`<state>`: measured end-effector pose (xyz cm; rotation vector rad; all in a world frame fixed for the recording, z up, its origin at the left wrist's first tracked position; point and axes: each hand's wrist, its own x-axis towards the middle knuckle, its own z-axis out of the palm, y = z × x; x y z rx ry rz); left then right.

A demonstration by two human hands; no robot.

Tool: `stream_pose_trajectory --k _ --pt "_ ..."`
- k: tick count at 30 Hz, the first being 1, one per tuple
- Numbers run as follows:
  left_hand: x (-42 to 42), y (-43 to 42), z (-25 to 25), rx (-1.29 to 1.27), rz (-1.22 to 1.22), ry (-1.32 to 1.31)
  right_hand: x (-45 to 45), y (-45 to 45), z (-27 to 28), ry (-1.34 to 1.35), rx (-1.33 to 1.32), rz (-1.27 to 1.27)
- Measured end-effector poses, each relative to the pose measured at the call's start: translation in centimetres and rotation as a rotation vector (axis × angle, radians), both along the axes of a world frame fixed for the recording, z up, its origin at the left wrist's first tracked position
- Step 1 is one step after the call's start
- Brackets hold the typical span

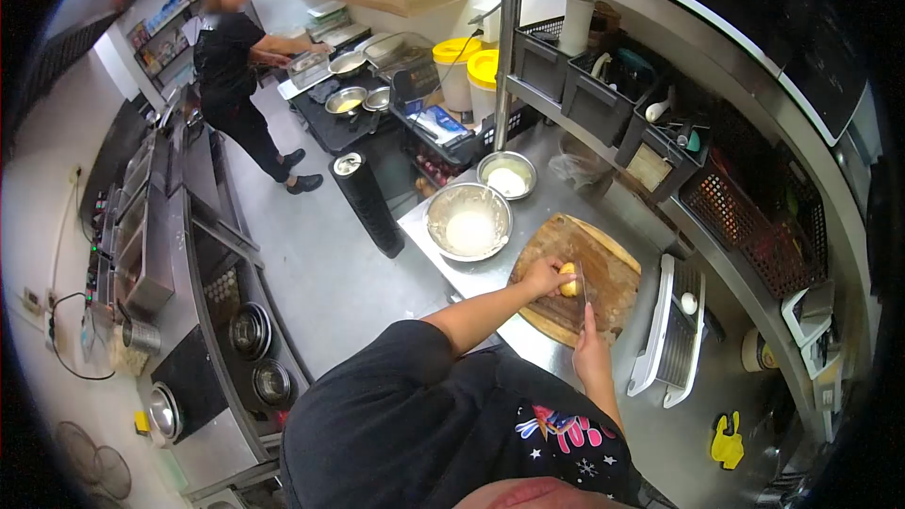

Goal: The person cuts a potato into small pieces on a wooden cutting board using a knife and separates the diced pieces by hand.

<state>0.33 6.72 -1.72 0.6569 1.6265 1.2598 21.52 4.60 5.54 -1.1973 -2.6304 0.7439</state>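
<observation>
On a round-cornered wooden cutting board (611,269), my left hand (547,277) steadies a small yellow piece of food that looks like a peeled potato (568,285). My right hand (591,347) is closed around the handle of a knife (583,290), its thin blade right beside the potato. Behind the board stand a large metal bowl (469,222) with a pale mixture and a smaller metal bowl (507,175) with white contents. To the right sits a white-framed slicer or grater (667,325) with a small white round thing on it.
A co-worker (226,66) in dark clothes works at a far counter holding several pans. A black cylinder (366,203) stands on the floor by my table. Grey bins (603,99) fill the shelf above. A yellow glove (727,440) lies at right. Metal bowls (250,330) stack at left.
</observation>
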Motion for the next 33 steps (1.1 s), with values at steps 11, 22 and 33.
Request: stream_pose_trajectory --k 11,22,33 --pt "0.0 -0.3 0.4 0.015 0.008 0.0 -0.3 -0.5 1.1 -0.06 -0.065 -0.036" --pt "-0.1 -0.7 0.6 0.012 -0.022 0.034 -0.2 -0.3 -0.8 0.003 -0.021 -0.031" --pt "0.0 -0.3 -0.3 0.058 0.01 0.014 -0.7 -0.9 1.1 -0.036 -0.055 -0.041"
